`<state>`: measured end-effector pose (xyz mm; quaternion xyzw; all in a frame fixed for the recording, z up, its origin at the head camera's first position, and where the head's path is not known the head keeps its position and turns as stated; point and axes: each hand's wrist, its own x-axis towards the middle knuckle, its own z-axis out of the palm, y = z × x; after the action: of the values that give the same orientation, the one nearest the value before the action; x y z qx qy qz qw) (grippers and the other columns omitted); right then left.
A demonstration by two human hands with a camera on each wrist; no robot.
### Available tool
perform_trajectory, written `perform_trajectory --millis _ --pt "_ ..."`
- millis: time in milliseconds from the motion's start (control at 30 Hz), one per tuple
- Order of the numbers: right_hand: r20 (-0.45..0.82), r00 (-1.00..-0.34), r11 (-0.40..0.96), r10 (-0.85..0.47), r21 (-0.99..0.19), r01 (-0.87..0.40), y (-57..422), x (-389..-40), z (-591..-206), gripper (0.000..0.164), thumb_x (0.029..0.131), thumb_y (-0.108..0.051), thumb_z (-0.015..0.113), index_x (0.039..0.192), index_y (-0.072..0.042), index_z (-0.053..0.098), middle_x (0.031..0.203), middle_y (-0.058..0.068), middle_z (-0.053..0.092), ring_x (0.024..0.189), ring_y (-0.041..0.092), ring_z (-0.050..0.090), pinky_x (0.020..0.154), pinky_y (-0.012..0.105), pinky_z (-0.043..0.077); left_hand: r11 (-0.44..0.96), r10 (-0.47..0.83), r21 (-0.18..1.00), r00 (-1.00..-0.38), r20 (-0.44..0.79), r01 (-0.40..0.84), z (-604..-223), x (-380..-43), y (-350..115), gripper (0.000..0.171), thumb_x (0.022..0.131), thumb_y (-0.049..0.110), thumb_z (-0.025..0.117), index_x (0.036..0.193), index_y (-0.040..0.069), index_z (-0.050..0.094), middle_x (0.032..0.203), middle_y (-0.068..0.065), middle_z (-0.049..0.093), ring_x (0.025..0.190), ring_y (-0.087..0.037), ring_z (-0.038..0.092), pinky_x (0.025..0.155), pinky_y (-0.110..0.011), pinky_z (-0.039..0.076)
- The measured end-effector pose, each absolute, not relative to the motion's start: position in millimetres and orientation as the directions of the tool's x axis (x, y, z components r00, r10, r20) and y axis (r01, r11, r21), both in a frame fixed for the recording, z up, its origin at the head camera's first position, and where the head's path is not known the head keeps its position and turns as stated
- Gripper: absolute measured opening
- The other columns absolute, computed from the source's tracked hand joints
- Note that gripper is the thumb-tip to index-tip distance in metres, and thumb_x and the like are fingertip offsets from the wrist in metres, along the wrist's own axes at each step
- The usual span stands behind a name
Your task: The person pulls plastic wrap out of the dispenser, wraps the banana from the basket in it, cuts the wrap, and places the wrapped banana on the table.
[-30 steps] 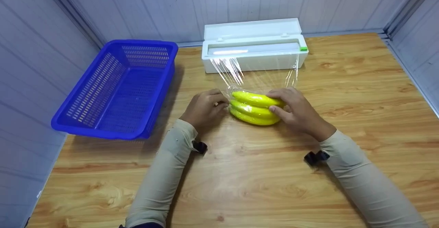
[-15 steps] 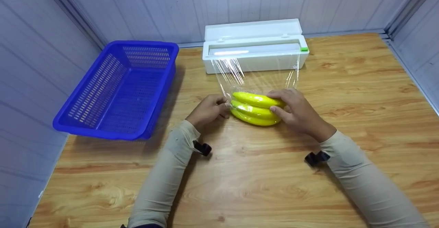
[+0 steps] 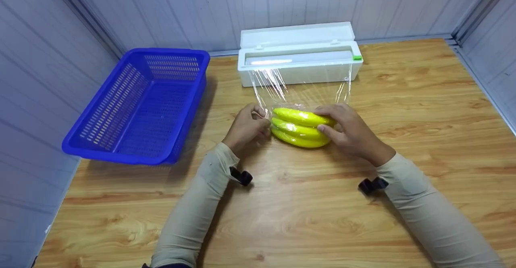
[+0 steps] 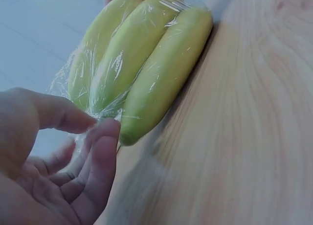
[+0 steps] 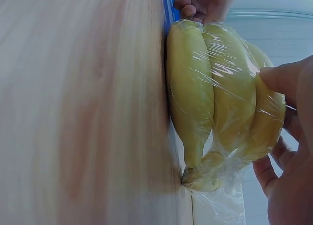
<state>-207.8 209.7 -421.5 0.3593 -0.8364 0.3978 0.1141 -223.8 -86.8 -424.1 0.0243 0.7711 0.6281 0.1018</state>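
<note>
A bunch of yellow bananas (image 3: 300, 131) lies on the wooden table, covered in clear cling film (image 3: 310, 92) that stretches back to a white dispenser box (image 3: 300, 72). At the bananas' left tips, my left hand (image 3: 247, 126) pinches gathered film between thumb and fingers, as the left wrist view shows with the hand (image 4: 63, 156) close to the greenish tips. My right hand (image 3: 350, 133) grips the bunch's right end, thumb on the front and fingers over the back. In the right wrist view, bunched film hangs around the stem (image 5: 200, 178).
On the left stands a blue plastic basket (image 3: 175, 147) with slotted sides. The dispenser's lid (image 3: 298, 34) is raised against the back wall, and a green slider (image 3: 357, 57) sits at its right end. Panelled walls (image 3: 201, 10) border the wooden table (image 3: 290, 219).
My left hand has shifted slightly, working along the film at the bananas' left tips, its forearm a little further right. The right hand keeps its grip; bananas and box stay put.
</note>
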Motion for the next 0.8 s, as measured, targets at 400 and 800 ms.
perform_trajectory --millis 400,800 --pt "0.480 -0.718 0.420 -0.504 -0.590 -0.690 210 -209 -423 0.035 0.094 -0.009 0.070 0.128 -0.007 0.064 0.130 0.005 0.064 0.116 0.026 0.053 0.097 0.046 0.038 0.565 0.345 0.757 -0.928 0.143 0.327 -425 -228 -97 0.010 0.091 0.003 0.071 0.098 0.005 0.078 0.091 -0.004 0.075 0.080 -0.015 0.067 0.073 -0.029 0.056" --pt "0.461 -0.731 0.422 -0.504 -0.607 -0.674 209 -208 -421 0.035 0.094 -0.010 0.070 0.128 -0.007 0.064 0.131 0.006 0.064 0.119 0.026 0.053 0.100 0.047 0.038 0.494 0.421 0.739 -0.870 0.256 0.457 -431 -230 -104 0.011 0.089 -0.002 0.067 0.089 0.007 0.062 0.083 -0.002 0.065 0.077 -0.013 0.060 0.071 -0.030 0.052"
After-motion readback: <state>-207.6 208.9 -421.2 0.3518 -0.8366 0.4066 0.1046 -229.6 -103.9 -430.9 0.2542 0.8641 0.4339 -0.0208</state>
